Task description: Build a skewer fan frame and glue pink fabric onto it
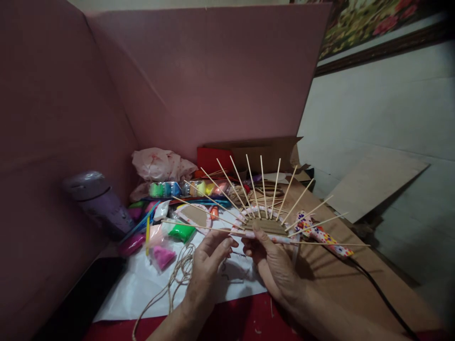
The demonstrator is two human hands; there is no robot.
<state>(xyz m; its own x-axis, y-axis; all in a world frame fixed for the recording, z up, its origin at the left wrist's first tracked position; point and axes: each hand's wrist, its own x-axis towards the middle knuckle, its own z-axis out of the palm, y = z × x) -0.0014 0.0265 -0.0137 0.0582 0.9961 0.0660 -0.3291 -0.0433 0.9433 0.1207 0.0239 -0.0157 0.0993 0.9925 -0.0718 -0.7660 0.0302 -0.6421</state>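
A half-round cardboard panel (272,226) with a pale patterned rim is held above the counter (355,289). Wooden sticks (262,187) are fanned outward from its curved edge; its straight edge is turned toward the wearer. The panel is gripped at the straight edge by the fingers of the right hand (273,265), thumb uppermost. The fingers of the left hand (209,258) are curled at the panel's left corner; whether it is gripped there cannot be told. Loose twine (183,265) is laid beside the left hand, partly on a white sheet (124,293).
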